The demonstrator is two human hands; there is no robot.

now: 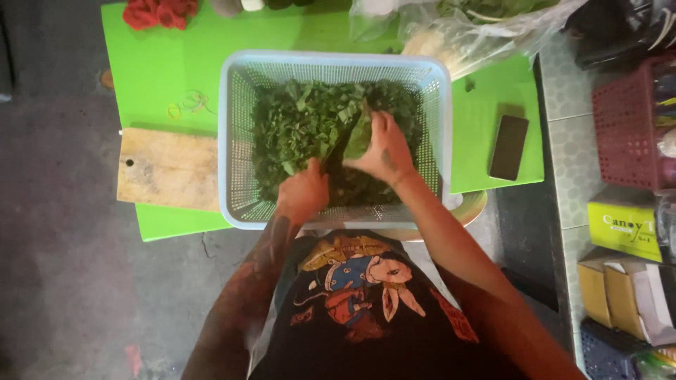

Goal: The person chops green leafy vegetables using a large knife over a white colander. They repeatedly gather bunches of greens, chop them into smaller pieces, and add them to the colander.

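Closest to me is my own dark shirt point(366, 309) with a cartoon rabbit printed on the front, and both my forearms reach forward from it into the basket. My left hand point(304, 191) sits low at the near side of the greens, fingers pushed down into the chopped leaves, so I cannot tell how far they are spread or whether they close on anything. My right hand point(386, 146) is just beyond it and a little higher, curled around a folded bunch of whole green leaves point(359, 134) that stands up out of the pile. The two hands are just beside each other.

The chopped greens point(303, 127) fill most of a pale blue, square mesh basket point(232, 141), heaped toward the middle. The basket rests on a bright green tabletop point(155, 70); under its near right corner the rim of a pale round dish point(470, 208) shows.

To the left of the basket, a worn wooden cutting board point(167, 169) lies partly over the near edge of the tabletop, and a few rubber bands point(190, 104) lie past it. To the right, a dark phone point(508, 148) lies flat. At the far edge are a clear plastic bag of more leafy stalks point(465, 28) and a heap of something red point(159, 13).
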